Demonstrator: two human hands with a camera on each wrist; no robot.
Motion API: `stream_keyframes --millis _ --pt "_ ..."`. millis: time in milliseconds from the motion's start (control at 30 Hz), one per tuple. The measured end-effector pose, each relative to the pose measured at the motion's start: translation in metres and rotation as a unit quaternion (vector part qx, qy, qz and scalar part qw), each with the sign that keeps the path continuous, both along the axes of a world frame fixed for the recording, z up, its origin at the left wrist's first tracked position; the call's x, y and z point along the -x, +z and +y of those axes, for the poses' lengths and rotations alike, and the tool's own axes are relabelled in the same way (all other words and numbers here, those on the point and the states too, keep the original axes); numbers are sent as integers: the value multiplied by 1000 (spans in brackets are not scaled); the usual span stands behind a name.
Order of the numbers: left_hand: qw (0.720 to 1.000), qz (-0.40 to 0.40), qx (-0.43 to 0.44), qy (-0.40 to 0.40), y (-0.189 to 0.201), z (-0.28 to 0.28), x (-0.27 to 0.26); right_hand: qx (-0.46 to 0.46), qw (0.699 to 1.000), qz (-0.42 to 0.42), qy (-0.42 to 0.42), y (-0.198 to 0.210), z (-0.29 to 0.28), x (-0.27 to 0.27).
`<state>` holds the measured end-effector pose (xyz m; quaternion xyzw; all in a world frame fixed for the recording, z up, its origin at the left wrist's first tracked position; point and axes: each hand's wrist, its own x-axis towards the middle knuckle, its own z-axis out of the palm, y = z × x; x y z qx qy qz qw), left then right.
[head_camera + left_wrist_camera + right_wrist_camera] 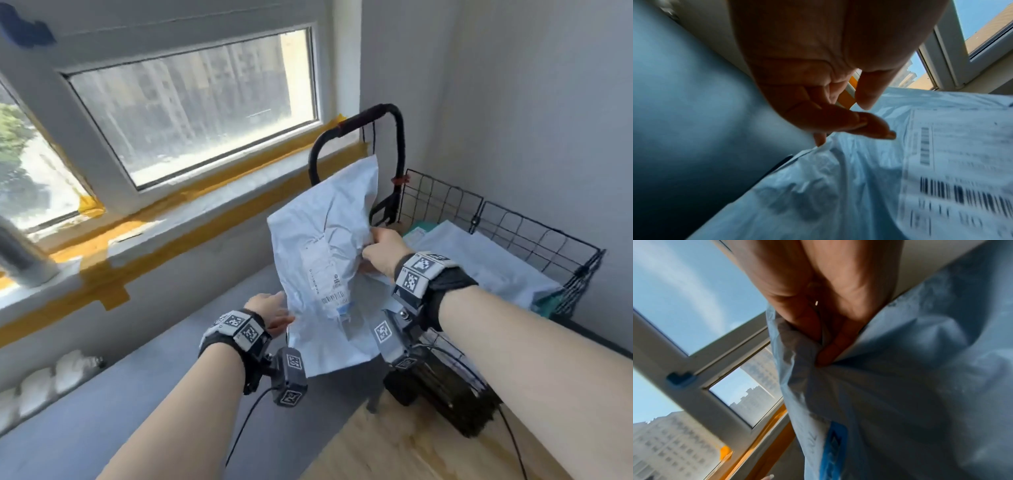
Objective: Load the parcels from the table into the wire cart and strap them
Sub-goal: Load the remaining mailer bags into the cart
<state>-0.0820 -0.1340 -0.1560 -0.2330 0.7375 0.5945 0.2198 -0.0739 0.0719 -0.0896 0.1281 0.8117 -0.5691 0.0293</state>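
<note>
A pale crumpled mailer parcel with a printed label hangs upright in the air in front of the cart's black handle. My right hand pinches its right edge; the right wrist view shows the thumb and fingers bunching the parcel's plastic. My left hand is at the lower left edge, and its loosely bent fingers touch the parcel without closing on it. The black wire cart stands to the right with flat pale parcels lying inside.
A window and a sill edged with yellow tape run along the left. A light wooden table is at the bottom, with a dark bulky object against the cart's near wire side. White walls close in behind and right of the cart.
</note>
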Motion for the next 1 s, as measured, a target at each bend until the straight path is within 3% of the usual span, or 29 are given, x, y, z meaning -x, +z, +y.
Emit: stream_keyframes --millis 300,500,733,1000 --pt "993 -77 -69 -51 -6 175 27 105 988 -10 -113 5 175 -8" --pt "992 -30 -69 -97 -2 261 62 38 980 -8 -195 -3 247 -4" --pt "983 68 1 -172 -18 310 153 118 948 -110 -276 -55 311 39" --pt "970 38 106 -213 -68 360 269 29 927 -270 -260 -152 351 128"
